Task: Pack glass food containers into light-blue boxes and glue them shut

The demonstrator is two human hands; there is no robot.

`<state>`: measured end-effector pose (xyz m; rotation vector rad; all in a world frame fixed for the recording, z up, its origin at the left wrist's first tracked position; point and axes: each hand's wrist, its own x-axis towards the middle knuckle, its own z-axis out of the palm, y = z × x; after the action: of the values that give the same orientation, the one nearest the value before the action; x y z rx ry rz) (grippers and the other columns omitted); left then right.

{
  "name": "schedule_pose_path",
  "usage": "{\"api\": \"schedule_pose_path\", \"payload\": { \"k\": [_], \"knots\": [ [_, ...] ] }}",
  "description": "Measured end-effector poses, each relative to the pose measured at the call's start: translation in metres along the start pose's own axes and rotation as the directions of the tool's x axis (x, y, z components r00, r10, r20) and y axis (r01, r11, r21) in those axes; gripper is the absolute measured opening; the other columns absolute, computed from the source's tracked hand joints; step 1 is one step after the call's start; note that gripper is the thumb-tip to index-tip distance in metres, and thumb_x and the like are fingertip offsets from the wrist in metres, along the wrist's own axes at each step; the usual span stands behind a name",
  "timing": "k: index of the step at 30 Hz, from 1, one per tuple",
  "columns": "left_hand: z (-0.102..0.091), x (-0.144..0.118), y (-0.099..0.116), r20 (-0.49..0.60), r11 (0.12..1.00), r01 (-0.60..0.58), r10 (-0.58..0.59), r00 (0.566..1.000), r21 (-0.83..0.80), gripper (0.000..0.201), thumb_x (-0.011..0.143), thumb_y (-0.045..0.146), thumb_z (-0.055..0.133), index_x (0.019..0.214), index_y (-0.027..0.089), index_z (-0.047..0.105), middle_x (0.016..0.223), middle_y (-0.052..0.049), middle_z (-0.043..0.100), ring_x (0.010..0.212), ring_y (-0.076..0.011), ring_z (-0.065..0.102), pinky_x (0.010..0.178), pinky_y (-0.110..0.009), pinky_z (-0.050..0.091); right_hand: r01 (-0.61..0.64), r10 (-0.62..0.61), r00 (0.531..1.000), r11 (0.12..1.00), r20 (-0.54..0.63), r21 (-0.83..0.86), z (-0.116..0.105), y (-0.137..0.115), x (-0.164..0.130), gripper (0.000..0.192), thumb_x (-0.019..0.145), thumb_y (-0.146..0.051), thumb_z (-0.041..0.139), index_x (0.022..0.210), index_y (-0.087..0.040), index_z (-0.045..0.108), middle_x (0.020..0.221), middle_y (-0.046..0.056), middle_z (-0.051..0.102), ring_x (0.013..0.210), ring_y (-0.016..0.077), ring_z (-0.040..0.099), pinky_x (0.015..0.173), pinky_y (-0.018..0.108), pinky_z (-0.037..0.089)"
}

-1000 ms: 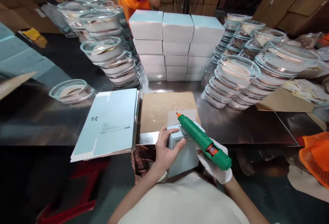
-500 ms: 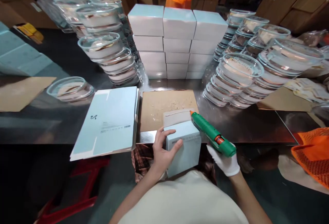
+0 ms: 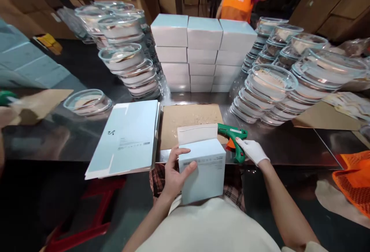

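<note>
While L hand (image 3: 173,175) grips box (image 3: 202,171) w/ flap up, R hand (image 3: 252,150) wraps glue gun (image 3: 234,140) at bench (image 3: 289,148) edge; glue may set.

Left hand (image 3: 175,173) bare, forearm rose from lower left, wrist bent slightly inward. Fingers (image 3: 179,152) spread and curled, thumb (image 3: 189,167) pressed forward, palm turned right in grasp. Right hand (image 3: 252,150) in white glove, arm stretched forward from lower right, elbow nearly straight. Gloved fingers closed in grip, hand lay low at near edge of table. Hands well apart.
</note>
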<state>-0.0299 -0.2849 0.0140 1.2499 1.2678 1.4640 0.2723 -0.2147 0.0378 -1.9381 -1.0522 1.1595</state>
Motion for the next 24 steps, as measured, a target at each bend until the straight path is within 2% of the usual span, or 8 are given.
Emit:
{"api": "schedule_pose_path", "payload": {
  "k": [3, 6, 10, 12, 14, 17, 20, 24],
  "knots": [
    [0.002, 0.0, -0.004, 0.039, 0.999, -0.036, 0.035, 0.999, 0.008, 0.044, 0.076, 0.06, 0.085, 0.099, 0.024, 0.073, 0.126, -0.01, 0.066, 0.13, -0.0333, 0.06, 0.102, -0.04, 0.049, 0.198, -0.201, 0.974, 0.979, -0.103, -0.038, 0.002, -0.016, -0.015, 0.04, 0.073, -0.055, 0.083, 0.093, -0.021, 0.08, 0.088, 0.008, 0.081, 0.091, 0.027, 0.075, 0.077, 0.032, 0.058],
    [0.012, 0.0, -0.005, 0.082, 0.997, -0.073, 0.072, 0.994, 0.011, 0.046, 0.076, 0.063, 0.084, 0.095, 0.024, 0.071, 0.133, -0.013, 0.066, 0.145, -0.0372, 0.051, 0.111, -0.046, 0.046, 0.344, -0.382, 0.897, 0.919, 0.223, 0.191, 0.025, -0.032, -0.027, 0.068, 0.072, -0.056, 0.086, 0.127, -0.018, 0.074, 0.114, 0.01, 0.08, 0.104, 0.027, 0.074, 0.092, 0.039, 0.059],
    [0.022, 0.004, -0.007, -0.007, 0.995, -0.044, 0.044, 0.999, -0.087, 0.055, 0.075, 0.06, 0.086, 0.111, 0.026, 0.061, 0.132, -0.014, 0.067, 0.134, -0.0332, 0.062, 0.105, -0.043, 0.052, 0.348, -0.461, 0.798, 0.878, 0.388, 0.329, 0.04, -0.036, -0.029, 0.07, 0.076, -0.072, 0.081, 0.119, -0.016, 0.076, 0.116, 0.013, 0.078, 0.106, 0.0275, 0.074, 0.099, 0.045, 0.059],
    [0.021, 0.009, -0.008, -0.044, 0.983, -0.046, 0.039, 0.998, -0.179, 0.074, 0.077, 0.057, 0.087, 0.133, 0.032, 0.046, 0.122, -0.01, 0.069, 0.124, -0.029, 0.069, 0.103, -0.043, 0.054, 0.476, -0.578, 0.676, 0.816, 0.457, 0.328, 0.034, -0.034, -0.03, 0.08, 0.077, -0.086, 0.068, 0.119, -0.018, 0.076, 0.127, 0.015, 0.074, 0.118, 0.0297, 0.07, 0.103, 0.047, 0.056],
    [0.017, 0.014, -0.008, -0.037, 0.969, -0.061, 0.053, 0.998, -0.241, 0.087, 0.078, 0.054, 0.087, 0.144, 0.036, 0.032, 0.114, -0.006, 0.068, 0.118, -0.0266, 0.071, 0.101, -0.043, 0.055, 0.631, -0.669, 0.496, 0.716, 0.554, 0.299, 0.026, -0.035, -0.032, 0.083, 0.076, -0.088, 0.066, 0.124, -0.021, 0.074, 0.138, 0.016, 0.068, 0.129, 0.0306, 0.065, 0.108, 0.049, 0.053],
    [0.01, 0.019, -0.007, 0.011, 0.977, -0.085, 0.088, 0.996, -0.198, 0.062, 0.077, 0.053, 0.087, 0.126, 0.03, 0.055, 0.112, -0.006, 0.065, 0.119, -0.0274, 0.069, 0.103, -0.044, 0.054, 0.811, -0.719, 0.356, 0.554, 0.597, 0.185, 0.022, -0.043, -0.036, 0.06, 0.087, -0.066, 0.075, 0.129, -0.022, 0.072, 0.135, 0.015, 0.066, 0.128, 0.0263, 0.063, 0.111, 0.047, 0.051],
    [0.007, 0.02, -0.003, 0.075, 0.989, -0.089, 0.098, 0.992, -0.115, 0.04, 0.076, 0.054, 0.088, 0.088, 0.022, 0.067, 0.11, -0.008, 0.062, 0.121, -0.0293, 0.065, 0.11, -0.047, 0.05, 0.875, -0.726, 0.281, 0.463, 0.628, 0.144, 0.025, -0.049, -0.034, 0.043, 0.095, -0.051, 0.071, 0.127, -0.022, 0.075, 0.127, 0.012, 0.065, 0.123, 0.0231, 0.063, 0.11, 0.044, 0.052],
    [0.008, 0.016, 0.001, 0.087, 0.993, -0.076, 0.083, 0.993, -0.089, 0.038, 0.076, 0.053, 0.088, 0.084, 0.022, 0.069, 0.108, -0.007, 0.061, 0.12, -0.0283, 0.063, 0.112, -0.048, 0.048, 0.875, -0.74, 0.226, 0.44, 0.634, 0.202, 0.026, -0.043, -0.028, 0.04, 0.098, -0.051, 0.068, 0.127, -0.024, 0.075, 0.126, 0.011, 0.064, 0.12, 0.022, 0.065, 0.109, 0.043, 0.053]
  ]
}}
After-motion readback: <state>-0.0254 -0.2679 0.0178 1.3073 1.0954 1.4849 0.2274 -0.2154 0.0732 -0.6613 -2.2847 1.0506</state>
